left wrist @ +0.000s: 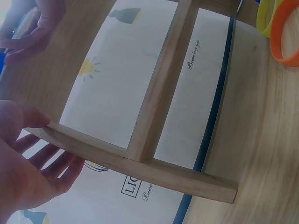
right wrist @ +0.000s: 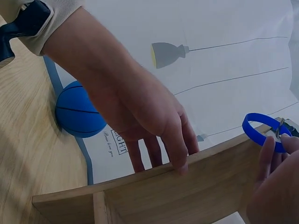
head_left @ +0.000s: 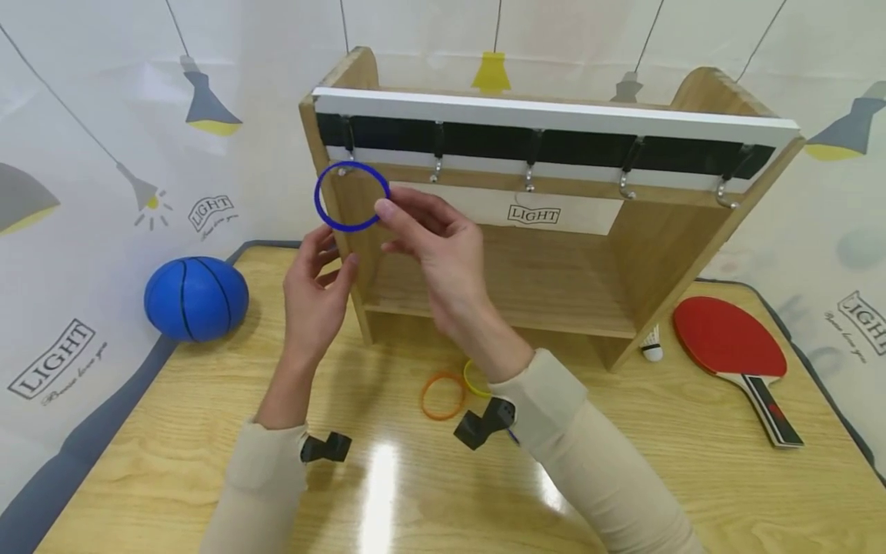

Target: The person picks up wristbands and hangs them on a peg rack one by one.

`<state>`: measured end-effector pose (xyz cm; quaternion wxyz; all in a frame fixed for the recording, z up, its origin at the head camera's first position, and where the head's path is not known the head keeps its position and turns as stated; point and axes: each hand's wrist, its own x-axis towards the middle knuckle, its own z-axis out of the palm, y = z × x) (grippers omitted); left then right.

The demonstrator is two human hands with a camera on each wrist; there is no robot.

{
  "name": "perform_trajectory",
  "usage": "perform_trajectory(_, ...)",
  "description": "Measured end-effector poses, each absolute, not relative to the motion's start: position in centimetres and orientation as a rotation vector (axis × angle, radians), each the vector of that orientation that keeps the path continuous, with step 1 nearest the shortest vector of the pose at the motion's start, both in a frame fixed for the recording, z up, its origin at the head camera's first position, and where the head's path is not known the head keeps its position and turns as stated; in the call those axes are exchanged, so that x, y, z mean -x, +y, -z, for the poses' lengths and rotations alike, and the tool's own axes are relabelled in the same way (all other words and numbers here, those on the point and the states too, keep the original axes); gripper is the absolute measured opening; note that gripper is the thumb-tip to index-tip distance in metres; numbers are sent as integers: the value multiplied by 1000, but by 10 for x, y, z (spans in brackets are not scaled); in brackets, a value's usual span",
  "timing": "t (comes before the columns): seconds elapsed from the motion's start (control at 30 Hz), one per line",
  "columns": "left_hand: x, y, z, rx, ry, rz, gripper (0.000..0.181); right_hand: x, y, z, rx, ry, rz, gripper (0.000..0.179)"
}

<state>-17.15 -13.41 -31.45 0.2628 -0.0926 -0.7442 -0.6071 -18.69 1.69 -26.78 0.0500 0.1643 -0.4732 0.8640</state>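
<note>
My right hand (head_left: 450, 250) pinches a blue ring (head_left: 319, 201) by its right edge, between thumb and fingers. The ring is held up at the leftmost metal hook (head_left: 350, 146) of a wooden rack (head_left: 512, 312). In the right wrist view, the hook shows within the loop of the ring (right wrist: 252, 133); whether the hook bears it I cannot tell. Lower down, my left hand (head_left: 314, 296) grips the rack's left side panel. In the left wrist view its thumb lies on one face of the panel (left wrist: 173, 178) and the fingers on the other.
More hooks run along the rack's black and white strip. An orange ring (head_left: 443, 395) and a partly hidden yellow ring (head_left: 472, 382) lie in front. A blue ball (head_left: 197, 298) sits left; a shuttlecock (head_left: 651, 346) and a red table tennis bat (head_left: 729, 336) lie right.
</note>
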Motion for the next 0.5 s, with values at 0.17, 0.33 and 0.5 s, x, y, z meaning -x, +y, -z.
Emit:
perform_trajectory(0.17,170,-134,314,243,-2029,1640,40,188,17,272,-491,-1478,-2630,22)
perform_trajectory(0.33,170,-134,315,256,-2029,1626,41,186,21,274,-508,-1528,-2598,24)
perform_trajectory(0.5,171,-136,317,287,-2027,1613,43,179,31,278,-521,-1637,-2483,26)
